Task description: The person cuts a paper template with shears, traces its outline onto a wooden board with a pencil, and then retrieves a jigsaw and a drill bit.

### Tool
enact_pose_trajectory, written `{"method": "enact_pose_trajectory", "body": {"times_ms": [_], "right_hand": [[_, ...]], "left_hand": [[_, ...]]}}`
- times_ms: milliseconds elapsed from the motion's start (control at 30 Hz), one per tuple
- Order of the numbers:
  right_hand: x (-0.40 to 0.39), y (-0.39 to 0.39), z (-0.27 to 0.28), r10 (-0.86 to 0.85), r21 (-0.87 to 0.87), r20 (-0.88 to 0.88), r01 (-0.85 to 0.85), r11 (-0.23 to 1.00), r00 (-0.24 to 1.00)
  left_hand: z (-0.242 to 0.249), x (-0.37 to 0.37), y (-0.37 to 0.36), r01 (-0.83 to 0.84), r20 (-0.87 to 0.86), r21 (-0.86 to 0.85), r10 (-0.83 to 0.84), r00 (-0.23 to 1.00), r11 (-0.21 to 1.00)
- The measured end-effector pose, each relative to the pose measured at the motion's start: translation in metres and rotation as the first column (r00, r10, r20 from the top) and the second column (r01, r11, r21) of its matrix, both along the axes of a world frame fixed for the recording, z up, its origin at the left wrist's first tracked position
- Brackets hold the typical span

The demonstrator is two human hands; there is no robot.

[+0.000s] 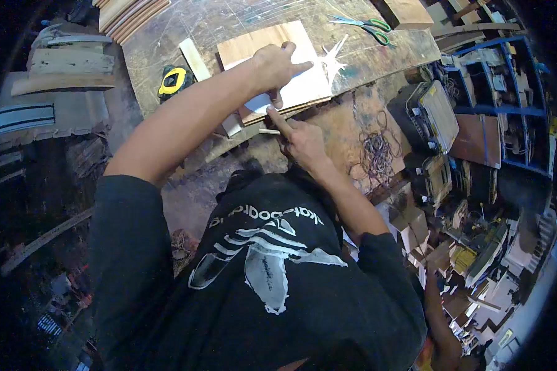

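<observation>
A pale wooden board (294, 37) lies near the front edge of the worktable, with a white, paper-like piece (260, 104) on it, partly covered by my arm. My left hand (275, 67) is over the board, fingers spread and pressing down. At the board's front edge is my right hand (304, 143), its index finger stretched onto the white piece beside my left thumb. A thin pale stick (269, 131), perhaps a pencil, pokes out from under the curled fingers of my right hand. Jagged white paper scraps (334, 63) lie right of the board.
On the worktable (408, 52) are a yellow-black tape measure (175, 80), green-handled scissors (368, 26), a narrow wood strip (195, 59) and stacked boards (127, 13). Tangled cord (377, 151) lies below. A blue rack (507, 111) stands right. Another person's arm (439, 318) shows lower right.
</observation>
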State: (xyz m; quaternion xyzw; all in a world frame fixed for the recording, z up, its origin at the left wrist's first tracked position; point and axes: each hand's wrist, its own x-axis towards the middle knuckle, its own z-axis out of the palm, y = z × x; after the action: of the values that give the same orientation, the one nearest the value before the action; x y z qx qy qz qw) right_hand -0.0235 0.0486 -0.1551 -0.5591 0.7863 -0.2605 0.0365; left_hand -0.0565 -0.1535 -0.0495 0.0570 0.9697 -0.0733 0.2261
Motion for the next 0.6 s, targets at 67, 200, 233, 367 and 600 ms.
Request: {"method": "enact_pose_trajectory", "body": {"times_ms": [67, 200, 233, 367, 600], "right_hand": [[0.003, -0.001, -0.002, 0.003, -0.003, -0.025, -0.003, 1.000, 1.000], [0.010, 0.000, 0.000, -0.003, -0.008, -0.002, 0.003, 1.000, 1.000], [0.011, -0.001, -0.003, -0.022, -0.005, -0.004, 0.021, 1.000, 1.000], [0.014, -0.001, -0.004, -0.054, 0.042, 0.003, 0.053, 0.998, 0.999], [-0.013, 0.006, 0.007, -0.017, -0.226, 0.172, 0.057, 0.972, 0.985]], "left_hand": [[0.000, 0.002, 0.000, -0.008, 0.018, 0.002, 0.008, 1.000, 1.000], [0.004, 0.000, 0.000, -0.016, 0.042, 0.025, 0.015, 0.999, 1.000], [0.003, 0.000, 0.000, -0.024, 0.044, 0.031, 0.023, 0.999, 0.999], [0.008, 0.002, 0.002, -0.009, 0.055, 0.022, 0.008, 0.998, 1.000], [0.008, 0.001, 0.001, 0.019, 0.045, 0.005, -0.019, 0.999, 1.000]]}}
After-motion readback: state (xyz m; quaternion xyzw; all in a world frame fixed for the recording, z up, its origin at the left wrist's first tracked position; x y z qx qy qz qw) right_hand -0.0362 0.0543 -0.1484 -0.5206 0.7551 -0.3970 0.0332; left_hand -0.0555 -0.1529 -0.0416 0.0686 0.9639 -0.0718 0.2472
